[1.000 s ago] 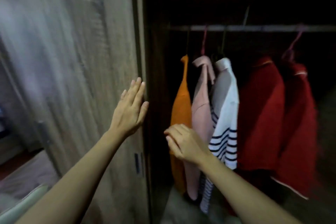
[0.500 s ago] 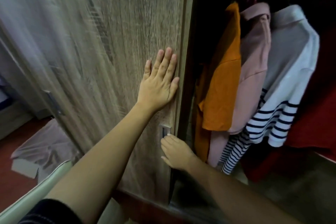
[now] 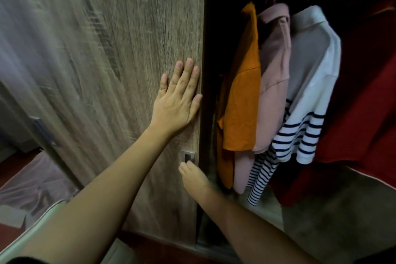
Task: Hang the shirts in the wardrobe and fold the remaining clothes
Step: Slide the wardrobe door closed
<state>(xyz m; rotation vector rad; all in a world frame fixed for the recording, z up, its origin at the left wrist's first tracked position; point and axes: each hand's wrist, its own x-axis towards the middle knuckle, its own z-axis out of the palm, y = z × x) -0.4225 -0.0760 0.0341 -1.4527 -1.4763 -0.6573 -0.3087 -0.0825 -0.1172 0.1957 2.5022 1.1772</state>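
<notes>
At the far left, low down, a pale crumpled sheet [image 3: 32, 188] is seen on the dark red floor [image 3: 12, 163]. Next to it, a big wooden door [image 3: 117, 49] is seen, and much of the view is filled by it. The left hand [image 3: 177, 100] is laid flat on the door, near its right edge, with the fingers straight and close together. Just under that hand, a small metal handle [image 3: 188, 156] is set into the door. The right hand [image 3: 192, 176] is held at the low end of this handle, and the door is touched there. Whether the handle is gripped cannot be told, as the fingers are hidden behind the hand. To the right, the wardrobe [image 3: 342, 231] is open and dark inside. Clothes are hung there side by side: an orange shirt [image 3: 240, 103], a pink shirt [image 3: 272, 92] touching it, a white shirt with dark stripes [image 3: 308, 103], and red clothes [image 3: 364, 103] at the far right.
</notes>
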